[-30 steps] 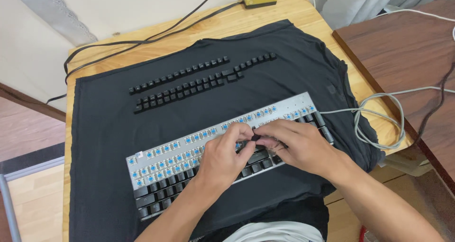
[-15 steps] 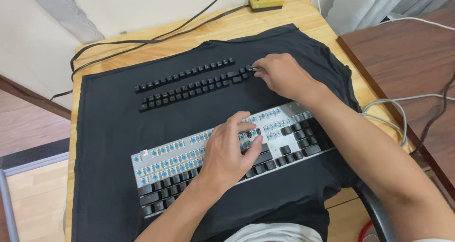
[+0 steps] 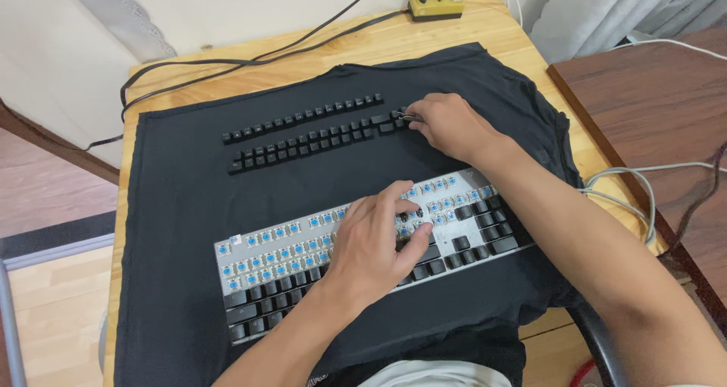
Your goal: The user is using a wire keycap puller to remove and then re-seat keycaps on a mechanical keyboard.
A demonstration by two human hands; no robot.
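While the left hand (image 3: 375,247) lay flat, fingers spread and gripping nothing, on the middle of the keyboard (image 3: 363,254), the right hand (image 3: 450,126) reached out to the far side of the cloth. Its fingertips were pinched together on a small metal tool (image 3: 407,117), whose tip touched the right end of the nearer row of loose black keycaps (image 3: 318,142). A second row of keycaps (image 3: 303,117) lay just beyond it, parallel. The keyboard sat tilted near the person's body; most of its upper rows were stripped to bare blue switches, while black caps remained along the lower rows and the right end. Everything rested on a black cloth (image 3: 182,228) spread over the wooden counter (image 3: 250,76). Grey cable (image 3: 617,190) looped off the right edge, and a yellow power strip (image 3: 436,4) sat at the far edge.
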